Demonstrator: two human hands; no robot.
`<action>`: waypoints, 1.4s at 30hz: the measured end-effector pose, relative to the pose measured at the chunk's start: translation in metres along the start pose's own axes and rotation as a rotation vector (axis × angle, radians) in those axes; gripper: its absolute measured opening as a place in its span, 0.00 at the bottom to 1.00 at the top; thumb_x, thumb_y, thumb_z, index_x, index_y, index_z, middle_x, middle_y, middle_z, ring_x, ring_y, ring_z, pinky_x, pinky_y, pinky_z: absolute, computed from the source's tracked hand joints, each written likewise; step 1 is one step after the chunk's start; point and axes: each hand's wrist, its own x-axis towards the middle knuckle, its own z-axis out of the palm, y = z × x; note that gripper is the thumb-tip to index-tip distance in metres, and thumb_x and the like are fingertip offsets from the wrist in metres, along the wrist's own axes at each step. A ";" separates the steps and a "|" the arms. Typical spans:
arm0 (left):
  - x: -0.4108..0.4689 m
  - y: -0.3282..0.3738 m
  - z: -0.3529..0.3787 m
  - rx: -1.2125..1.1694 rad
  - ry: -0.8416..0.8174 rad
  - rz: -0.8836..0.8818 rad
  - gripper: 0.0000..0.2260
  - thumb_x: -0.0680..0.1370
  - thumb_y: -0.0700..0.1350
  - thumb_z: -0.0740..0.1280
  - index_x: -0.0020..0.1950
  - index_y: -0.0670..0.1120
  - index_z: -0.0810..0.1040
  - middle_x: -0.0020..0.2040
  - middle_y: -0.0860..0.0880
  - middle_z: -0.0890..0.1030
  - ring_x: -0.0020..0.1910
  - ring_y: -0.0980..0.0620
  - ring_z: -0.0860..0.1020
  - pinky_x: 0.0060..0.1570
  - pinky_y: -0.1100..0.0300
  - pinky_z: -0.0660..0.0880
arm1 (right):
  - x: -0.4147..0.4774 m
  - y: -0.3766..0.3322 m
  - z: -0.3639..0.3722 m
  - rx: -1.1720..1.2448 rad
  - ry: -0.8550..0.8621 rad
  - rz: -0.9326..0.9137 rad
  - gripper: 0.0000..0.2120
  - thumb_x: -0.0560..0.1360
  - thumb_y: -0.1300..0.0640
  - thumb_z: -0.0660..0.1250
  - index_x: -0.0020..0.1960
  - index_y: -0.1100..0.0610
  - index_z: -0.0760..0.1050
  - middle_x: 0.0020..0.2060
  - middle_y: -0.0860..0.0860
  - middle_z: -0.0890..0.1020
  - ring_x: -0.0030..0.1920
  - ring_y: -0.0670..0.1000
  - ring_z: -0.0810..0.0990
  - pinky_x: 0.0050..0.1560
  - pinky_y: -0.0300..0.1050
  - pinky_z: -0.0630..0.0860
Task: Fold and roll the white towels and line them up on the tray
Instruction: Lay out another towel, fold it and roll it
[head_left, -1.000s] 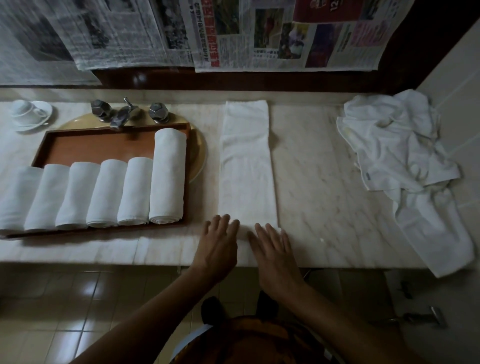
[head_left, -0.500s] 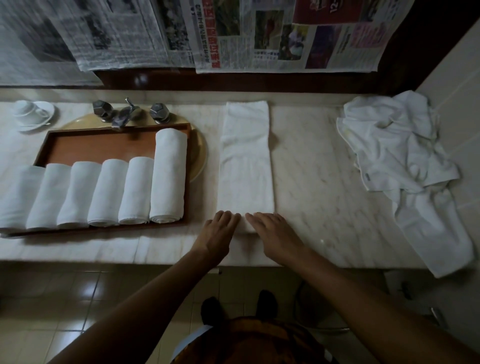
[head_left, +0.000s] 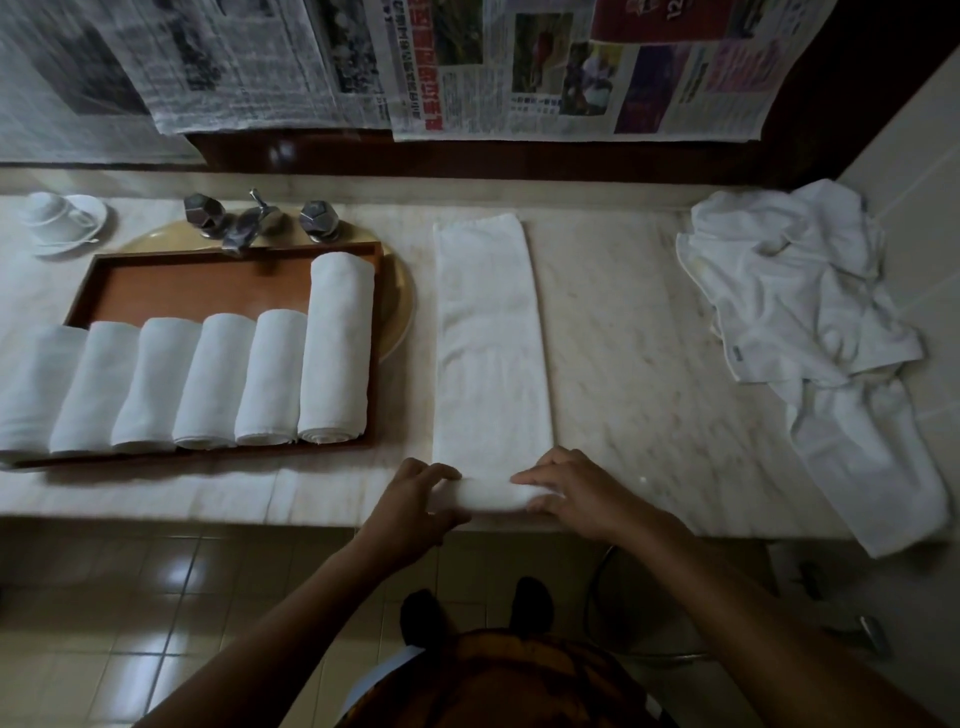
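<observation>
You have the tray (head_left: 208, 286) at the frame's centre left, with six rolled towels (head_left: 214, 382) side by side in it. The faucet (head_left: 249, 228) sits just above it, and the cup (head_left: 52, 215) at upper left. The folded towel (head_left: 488, 338) lies mid-frame, with your left hand (head_left: 415, 499) and right hand (head_left: 576, 493) at its lower end. The towel pile (head_left: 795, 301) lies at right.

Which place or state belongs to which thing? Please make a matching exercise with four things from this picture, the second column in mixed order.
Things
1. folded towel strip
2. rolled towels
3. unfolded towel heap
4. cup and saucer

Places or states
A. lined up on the tray
B. at the far left of the counter
C. crumpled at the counter's right end
D. flat on the counter, near end rolled and gripped by the left hand and right hand

Pairs: 1-D, 2-A, 3-C, 4-B
</observation>
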 end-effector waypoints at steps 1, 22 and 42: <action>0.001 0.001 0.000 -0.040 -0.001 -0.028 0.23 0.75 0.52 0.77 0.68 0.53 0.77 0.61 0.52 0.70 0.53 0.54 0.75 0.37 0.76 0.74 | 0.001 -0.001 0.000 -0.003 -0.010 0.004 0.20 0.79 0.51 0.71 0.71 0.44 0.77 0.61 0.46 0.76 0.63 0.47 0.73 0.65 0.44 0.71; 0.018 0.009 -0.004 -0.153 0.165 -0.223 0.15 0.77 0.57 0.72 0.59 0.51 0.85 0.48 0.51 0.83 0.47 0.56 0.80 0.40 0.66 0.71 | -0.023 -0.008 0.042 0.480 0.657 0.361 0.11 0.77 0.52 0.75 0.58 0.52 0.82 0.45 0.41 0.83 0.47 0.33 0.79 0.42 0.23 0.72; 0.013 0.023 0.014 0.308 0.325 -0.020 0.26 0.82 0.57 0.64 0.77 0.48 0.67 0.74 0.42 0.70 0.69 0.44 0.73 0.67 0.48 0.74 | -0.002 0.007 0.068 -0.405 0.472 -0.150 0.33 0.77 0.63 0.71 0.80 0.57 0.64 0.79 0.58 0.65 0.80 0.61 0.60 0.75 0.59 0.67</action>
